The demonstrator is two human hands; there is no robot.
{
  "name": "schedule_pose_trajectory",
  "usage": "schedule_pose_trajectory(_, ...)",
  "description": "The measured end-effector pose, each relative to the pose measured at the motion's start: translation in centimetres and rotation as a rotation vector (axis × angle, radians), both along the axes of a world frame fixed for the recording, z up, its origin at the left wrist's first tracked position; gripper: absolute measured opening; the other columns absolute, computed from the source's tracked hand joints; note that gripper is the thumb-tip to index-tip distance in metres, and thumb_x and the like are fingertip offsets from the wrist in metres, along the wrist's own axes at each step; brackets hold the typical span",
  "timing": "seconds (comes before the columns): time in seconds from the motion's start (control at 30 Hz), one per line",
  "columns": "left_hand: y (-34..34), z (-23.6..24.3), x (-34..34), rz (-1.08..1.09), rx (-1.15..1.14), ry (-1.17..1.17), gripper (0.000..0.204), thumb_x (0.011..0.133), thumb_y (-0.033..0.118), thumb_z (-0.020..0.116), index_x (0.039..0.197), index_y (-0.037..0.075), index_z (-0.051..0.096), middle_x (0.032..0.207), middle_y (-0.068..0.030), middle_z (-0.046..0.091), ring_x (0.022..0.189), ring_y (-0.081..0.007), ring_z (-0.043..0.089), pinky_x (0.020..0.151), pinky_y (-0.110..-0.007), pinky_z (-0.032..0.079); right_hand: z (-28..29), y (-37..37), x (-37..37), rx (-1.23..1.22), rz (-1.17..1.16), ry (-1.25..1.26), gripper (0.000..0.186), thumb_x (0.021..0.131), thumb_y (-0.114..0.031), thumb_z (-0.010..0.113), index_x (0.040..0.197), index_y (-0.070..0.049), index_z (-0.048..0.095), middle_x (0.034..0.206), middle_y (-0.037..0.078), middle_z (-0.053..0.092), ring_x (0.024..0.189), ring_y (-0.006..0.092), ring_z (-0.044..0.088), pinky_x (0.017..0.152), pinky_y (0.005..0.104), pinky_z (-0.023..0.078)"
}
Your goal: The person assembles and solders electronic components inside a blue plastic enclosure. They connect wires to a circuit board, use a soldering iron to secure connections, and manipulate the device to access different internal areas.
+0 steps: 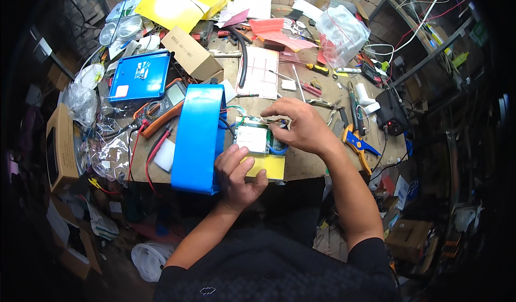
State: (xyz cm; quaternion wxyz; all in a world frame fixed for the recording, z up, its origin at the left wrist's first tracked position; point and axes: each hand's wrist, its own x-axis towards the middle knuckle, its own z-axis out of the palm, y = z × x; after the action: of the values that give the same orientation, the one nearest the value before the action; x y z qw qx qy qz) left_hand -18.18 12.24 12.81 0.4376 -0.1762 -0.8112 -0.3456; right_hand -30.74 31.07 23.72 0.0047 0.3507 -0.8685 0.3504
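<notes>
A white-topped module with a green circuit board [250, 138] lies on a yellow sheet [269, 167] near the table's front edge, with coloured wires and a blue cable at its sides. My right hand [298, 124] is over its upper right part, fingers bent in a pinch on something small that I cannot make out. My left hand [239, 175] is at the lower left of the module, fingers loosely bent and apart, holding nothing visible. Just left stands a large blue plastic case [193, 135], partly behind my left fingertips.
A multimeter [161, 106], blue lid [140, 76], cardboard box [191, 55] and plastic wrap [105, 157] crowd the left. Screwdrivers [314, 67], pliers, a blue-yellow clamp [357, 143], a black adapter [389, 111] and white bag [341, 36] lie right and behind. Metal frames stand at right.
</notes>
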Motion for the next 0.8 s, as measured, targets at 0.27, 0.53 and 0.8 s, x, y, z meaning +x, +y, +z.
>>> schedule_pose_trajectory(0.27, 0.1, 0.2, -0.1, -0.003, 0.009, 0.009, 0.047, 0.092, 0.023, 0.076, 0.13, 0.01, 0.051, 0.134, -0.015, 0.058, 0.126, -0.0373, 0.056, 0.107, -0.049, 0.045, 5.7, -1.3, -1.6, 0.216, 0.055, -0.093, 0.016, 0.089, -0.011, 0.075, 0.103, -0.003, 0.074, 0.098, 0.013, 0.075, 0.091, 0.0298, 0.073, 0.082, 0.0398, 0.057)
schedule_pose_trajectory(0.53, 0.1, 0.2, -0.3, -0.024, 0.042, 0.014, 0.044, 0.091, 0.022, 0.076, 0.127, 0.01, 0.052, 0.132, -0.0134, 0.059, 0.125, -0.0355, 0.058, 0.106, -0.048, 0.045, 4.3, -2.5, -2.7, 0.514, 0.156, -0.012, 0.021, 0.081, -0.014, 0.076, 0.101, -0.007, 0.074, 0.099, 0.013, 0.074, 0.097, 0.034, 0.072, 0.084, 0.0434, 0.057)
schedule_pose_trajectory(0.8, 0.0, 0.2, -0.2, -0.014, 0.033, 0.019, 0.044, 0.091, 0.023, 0.076, 0.127, 0.011, 0.053, 0.131, -0.0129, 0.06, 0.124, -0.035, 0.059, 0.105, -0.049, 0.046, 4.0, -2.9, -2.1, 0.545, 0.15, 0.106, 0.015, 0.083, -0.018, 0.074, 0.094, -0.008, 0.073, 0.089, 0.013, 0.074, 0.086, 0.0356, 0.072, 0.076, 0.0459, 0.057)
